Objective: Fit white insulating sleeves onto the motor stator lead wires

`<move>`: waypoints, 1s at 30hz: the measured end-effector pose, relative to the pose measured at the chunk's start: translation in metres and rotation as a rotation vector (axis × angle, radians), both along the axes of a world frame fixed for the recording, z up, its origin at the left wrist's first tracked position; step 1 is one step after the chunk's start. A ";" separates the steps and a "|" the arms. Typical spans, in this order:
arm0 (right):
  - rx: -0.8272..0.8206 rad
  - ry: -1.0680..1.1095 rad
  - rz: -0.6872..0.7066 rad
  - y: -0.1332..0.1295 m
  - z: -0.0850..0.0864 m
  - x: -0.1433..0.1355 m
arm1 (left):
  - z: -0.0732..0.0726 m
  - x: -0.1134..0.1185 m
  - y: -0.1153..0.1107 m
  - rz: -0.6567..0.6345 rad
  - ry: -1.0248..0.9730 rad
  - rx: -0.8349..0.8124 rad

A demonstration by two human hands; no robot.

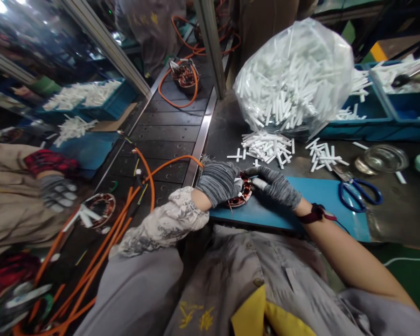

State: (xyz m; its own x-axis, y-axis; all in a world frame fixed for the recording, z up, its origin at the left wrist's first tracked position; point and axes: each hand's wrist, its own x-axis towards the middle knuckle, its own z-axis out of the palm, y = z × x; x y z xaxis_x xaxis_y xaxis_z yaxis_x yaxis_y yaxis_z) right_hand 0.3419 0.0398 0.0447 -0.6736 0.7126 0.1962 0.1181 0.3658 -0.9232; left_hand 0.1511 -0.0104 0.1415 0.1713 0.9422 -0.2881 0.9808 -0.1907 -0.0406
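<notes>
A motor stator [245, 192], a ring with copper windings and white bits of sleeve, lies on a blue mat [269, 210] in front of me. My left hand [220, 183], in a striped grey knit glove, is closed over the stator's left side, its fingertips partly hidden. At the right rim is my right hand [278, 187], gloved the same way, with fingers bent in against the windings. Orange cable [182, 158] runs from the left to behind my left hand. A pile of short white tubes [269, 148] lies just beyond both hands.
Blue-handled scissors [359, 193] and a glass bowl [381, 158] are on the right. Behind stand a bag of white tubes [294, 79] and blue bins [378, 128]. Left, a slatted conveyor [175, 133] carries another stator [185, 77]; a co-worker's gloved hand [58, 191] is across it.
</notes>
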 end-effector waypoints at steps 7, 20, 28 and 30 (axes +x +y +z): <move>0.001 -0.005 -0.019 0.002 -0.009 0.003 | -0.013 0.018 0.004 -0.059 -0.119 0.014; 0.030 -0.003 -0.214 -0.029 -0.006 0.035 | -0.027 -0.030 0.033 0.007 -0.509 0.146; -0.051 0.070 0.098 -0.028 -0.004 0.011 | -0.026 -0.052 0.005 -0.451 -0.473 0.086; -0.136 0.078 0.133 -0.020 -0.004 0.006 | -0.029 -0.051 0.003 -0.428 -0.495 0.066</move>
State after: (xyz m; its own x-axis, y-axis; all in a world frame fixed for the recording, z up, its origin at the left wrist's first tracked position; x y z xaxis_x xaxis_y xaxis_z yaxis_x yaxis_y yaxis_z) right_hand 0.3482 0.0196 0.0402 -0.7501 0.6418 0.1596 0.0029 0.2445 -0.9697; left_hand 0.1000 -0.0073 0.1123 0.6320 0.7746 -0.0230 0.7250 -0.5805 0.3705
